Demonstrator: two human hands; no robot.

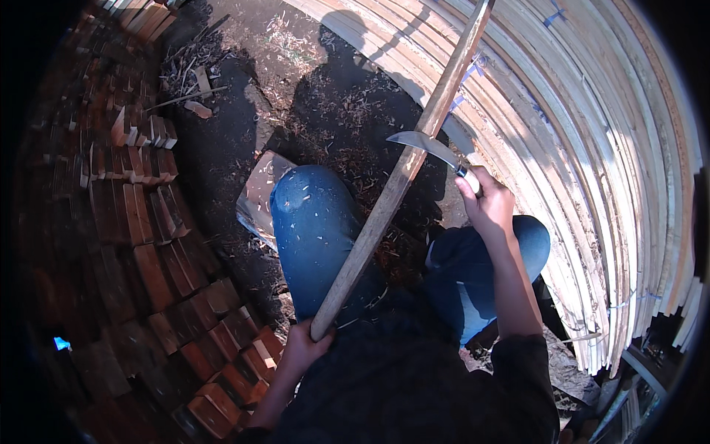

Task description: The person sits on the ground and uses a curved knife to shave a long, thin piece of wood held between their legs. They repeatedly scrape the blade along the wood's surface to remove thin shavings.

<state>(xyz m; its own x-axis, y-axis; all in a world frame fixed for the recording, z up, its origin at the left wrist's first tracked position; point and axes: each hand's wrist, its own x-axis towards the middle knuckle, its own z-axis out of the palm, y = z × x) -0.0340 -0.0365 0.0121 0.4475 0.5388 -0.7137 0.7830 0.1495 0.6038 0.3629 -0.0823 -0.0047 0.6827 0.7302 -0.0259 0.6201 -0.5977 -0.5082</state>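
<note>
Left hand [302, 351] grips the near end of a wooden stick [383, 203], and the right hand [491, 203] grips the handle of a curved knife [435, 146], its tip jutting past the stick's left edge. The stick slants up between the knees [312, 203], its far end seen against long planks [592, 148]. Between these and stacked blocks [140, 214] at left lies shaving-strewn ground [214, 159].
</note>
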